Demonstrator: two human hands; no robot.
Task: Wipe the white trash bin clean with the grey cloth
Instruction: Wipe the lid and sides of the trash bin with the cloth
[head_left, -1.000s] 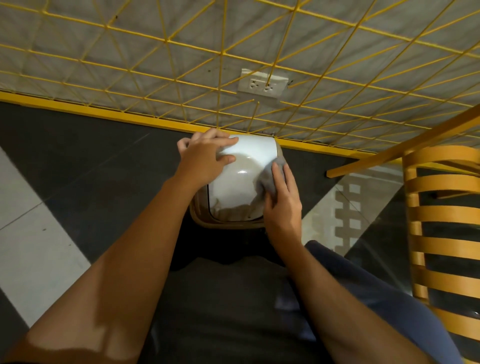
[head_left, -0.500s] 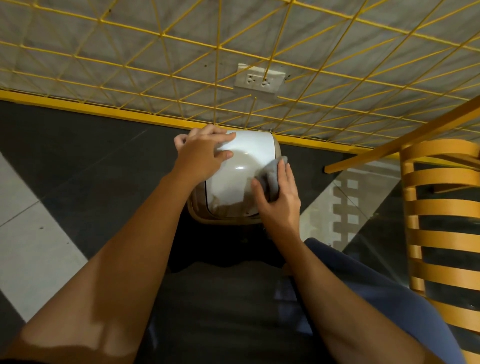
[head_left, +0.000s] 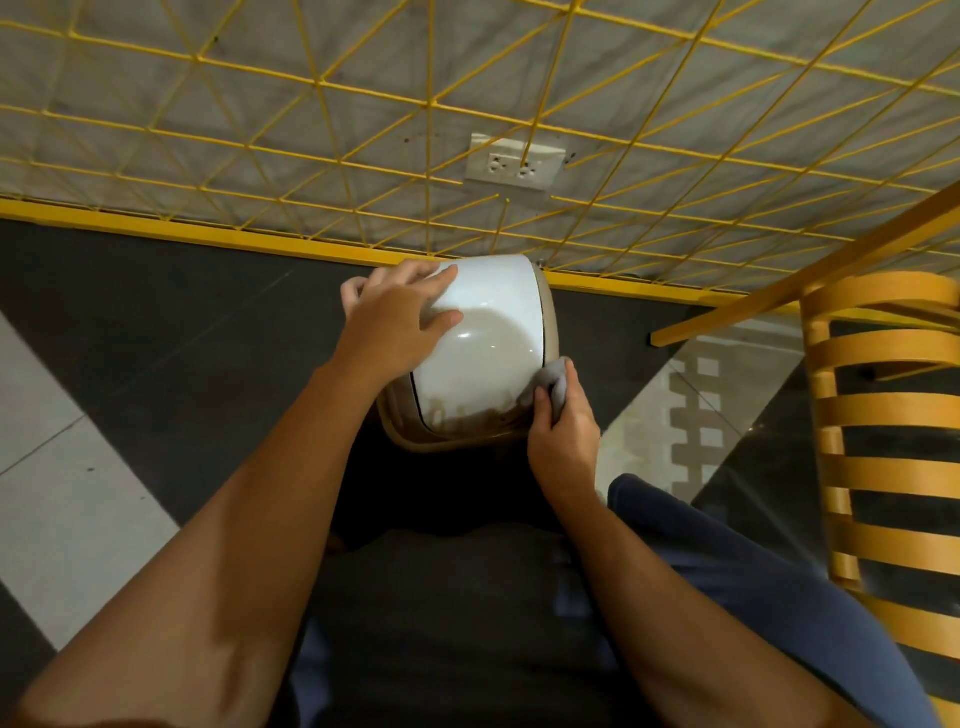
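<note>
grey cloth (head_left: 554, 383) at bin (head_left: 491, 332) right edge, chair (head_left: 891, 413) seemingly close

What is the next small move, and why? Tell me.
Probably sweep the grey cloth leftward along the near edge of the white trash bin: brownish streaks show there, the right hand grips the cloth at its right corner, and the left hand rests on the bin.
</note>
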